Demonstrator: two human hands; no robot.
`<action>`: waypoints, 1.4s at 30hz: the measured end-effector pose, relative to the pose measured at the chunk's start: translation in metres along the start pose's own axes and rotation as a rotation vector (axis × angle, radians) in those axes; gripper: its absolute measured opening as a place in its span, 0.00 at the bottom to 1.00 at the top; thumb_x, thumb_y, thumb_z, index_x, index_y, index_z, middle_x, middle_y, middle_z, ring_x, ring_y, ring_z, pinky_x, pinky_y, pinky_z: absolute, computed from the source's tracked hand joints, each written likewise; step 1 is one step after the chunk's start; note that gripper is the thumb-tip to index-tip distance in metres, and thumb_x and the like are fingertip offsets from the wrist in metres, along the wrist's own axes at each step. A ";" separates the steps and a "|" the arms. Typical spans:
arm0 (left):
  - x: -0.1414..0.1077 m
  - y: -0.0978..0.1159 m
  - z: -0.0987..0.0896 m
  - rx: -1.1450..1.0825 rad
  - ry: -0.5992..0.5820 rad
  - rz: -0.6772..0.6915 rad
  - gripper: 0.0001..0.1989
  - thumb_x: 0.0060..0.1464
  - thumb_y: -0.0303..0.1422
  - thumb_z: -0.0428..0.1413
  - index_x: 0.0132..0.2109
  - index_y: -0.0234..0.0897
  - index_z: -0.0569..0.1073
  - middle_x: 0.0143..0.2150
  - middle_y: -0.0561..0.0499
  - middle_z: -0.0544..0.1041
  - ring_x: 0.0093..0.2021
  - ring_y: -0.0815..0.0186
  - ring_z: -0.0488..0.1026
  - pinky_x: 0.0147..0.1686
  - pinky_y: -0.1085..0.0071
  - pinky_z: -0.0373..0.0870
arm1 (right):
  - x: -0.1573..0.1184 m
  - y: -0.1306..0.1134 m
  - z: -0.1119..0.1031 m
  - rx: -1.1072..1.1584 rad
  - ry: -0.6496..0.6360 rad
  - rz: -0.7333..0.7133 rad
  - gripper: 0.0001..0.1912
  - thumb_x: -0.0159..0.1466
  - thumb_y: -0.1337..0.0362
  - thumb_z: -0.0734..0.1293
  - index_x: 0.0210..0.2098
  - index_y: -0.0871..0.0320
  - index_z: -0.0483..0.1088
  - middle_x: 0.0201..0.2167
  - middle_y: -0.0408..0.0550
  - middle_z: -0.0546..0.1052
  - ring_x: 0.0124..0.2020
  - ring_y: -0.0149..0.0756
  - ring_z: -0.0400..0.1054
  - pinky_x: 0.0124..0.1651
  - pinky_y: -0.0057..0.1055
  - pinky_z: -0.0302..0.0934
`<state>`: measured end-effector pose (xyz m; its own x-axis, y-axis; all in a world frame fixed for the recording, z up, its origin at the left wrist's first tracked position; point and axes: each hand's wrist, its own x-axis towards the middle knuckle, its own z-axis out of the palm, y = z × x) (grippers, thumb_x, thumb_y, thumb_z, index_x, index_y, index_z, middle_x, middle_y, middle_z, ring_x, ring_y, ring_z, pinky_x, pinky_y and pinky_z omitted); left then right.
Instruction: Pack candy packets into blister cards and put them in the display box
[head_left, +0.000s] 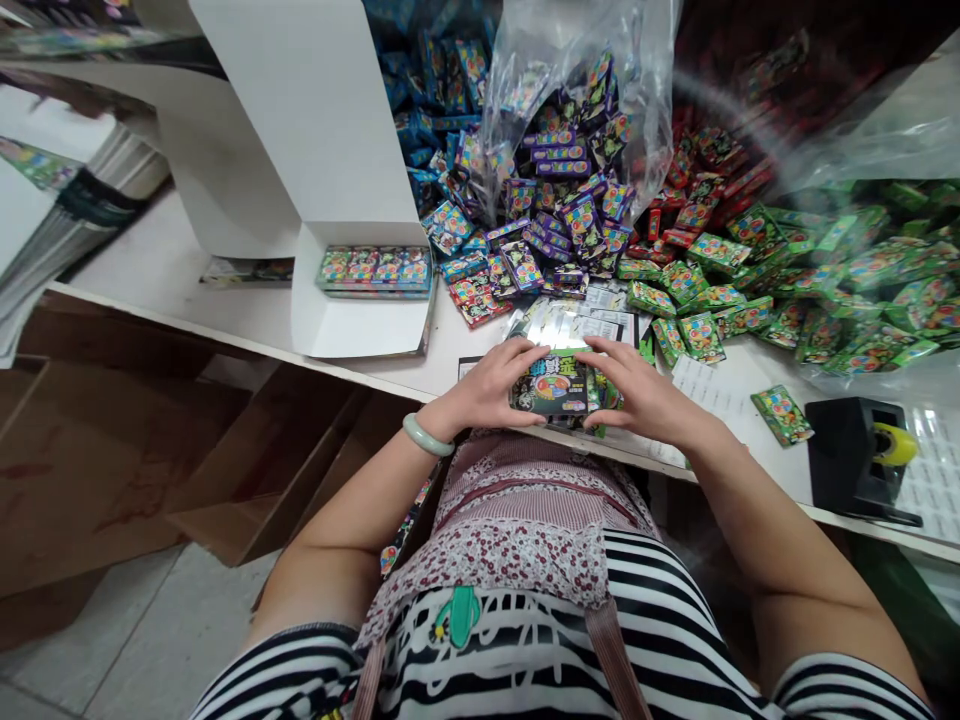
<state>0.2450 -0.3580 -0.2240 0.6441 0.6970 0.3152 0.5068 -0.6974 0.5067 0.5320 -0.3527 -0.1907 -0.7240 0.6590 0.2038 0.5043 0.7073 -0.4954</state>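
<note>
Across the view, a white flat tabletop (165, 260). Piled at its far right, a loose heap of small green printed packets (847, 290); left of that, purple printed packets (570, 220) partly within clear plastic. Farther left, an open white cardboard carton (360, 335), lid raised, a row of packets inside. At the right, a black tape dispenser (844, 450) with yellow hub. Near the table's front edge, close together, the left hand (495, 385) and right hand (641, 390), both curled onto opposite ends of a flat black printed box (555, 390). Probably light, fairly stiff, slick-faced, easily dented. Best held by both short ends, thumbs near, fingers far, without pressing the middle.
</note>
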 end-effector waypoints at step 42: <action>-0.016 -0.006 -0.016 0.104 0.193 -0.098 0.49 0.51 0.53 0.63 0.72 0.43 0.51 0.60 0.38 0.64 0.60 0.48 0.67 0.60 0.48 0.70 | 0.037 0.060 -0.023 0.821 0.608 0.619 0.21 0.47 0.50 0.77 0.29 0.53 0.66 0.25 0.38 0.71 0.26 0.28 0.64 0.31 0.28 0.61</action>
<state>0.2228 -0.3617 -0.2195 0.4725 0.7741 0.4213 0.6241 -0.6314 0.4602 0.5458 -0.2800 -0.1929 -0.0105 0.9999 -0.0031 0.0772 -0.0023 -0.9970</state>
